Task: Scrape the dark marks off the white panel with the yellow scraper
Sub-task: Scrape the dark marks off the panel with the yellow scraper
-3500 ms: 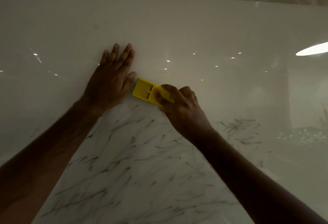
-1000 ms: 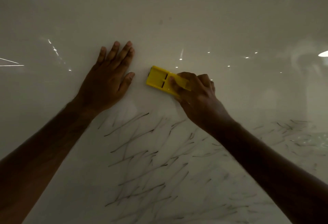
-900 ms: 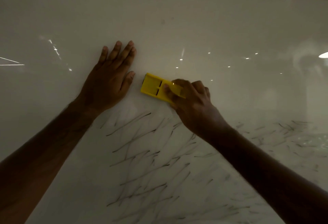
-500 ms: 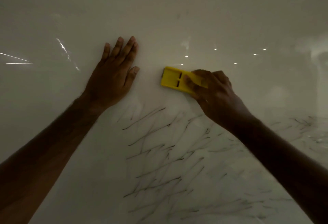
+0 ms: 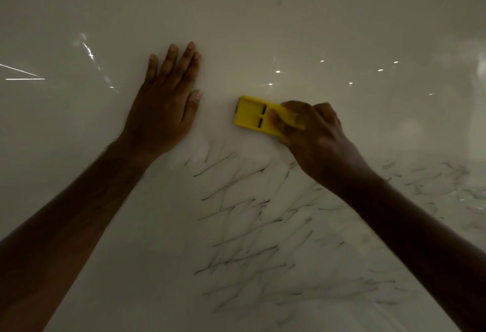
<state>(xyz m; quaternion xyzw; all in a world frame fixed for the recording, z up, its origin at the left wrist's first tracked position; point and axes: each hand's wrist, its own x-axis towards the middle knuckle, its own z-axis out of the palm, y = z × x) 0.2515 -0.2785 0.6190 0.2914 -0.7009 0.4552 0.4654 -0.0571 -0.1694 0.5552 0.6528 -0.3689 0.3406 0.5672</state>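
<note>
Head view: right hand (image 5: 315, 137) grips the yellow scraper (image 5: 259, 117) by its rear, flat on the white panel (image 5: 263, 29) above the dark marks (image 5: 244, 216). Left hand (image 5: 164, 103) presses flat, fingers straight. Scraper judged light, stiff; panel glossy, likely slippery.

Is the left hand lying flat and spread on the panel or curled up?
Flat. The left hand lies palm-down on the white panel, fingers straight, holding nothing, left of the yellow scraper.

R hand (image 5: 313, 137) grips yellow scraper (image 5: 256, 116) on white panel (image 5: 289, 29); L hand (image 5: 165, 103) flat beside.
</note>
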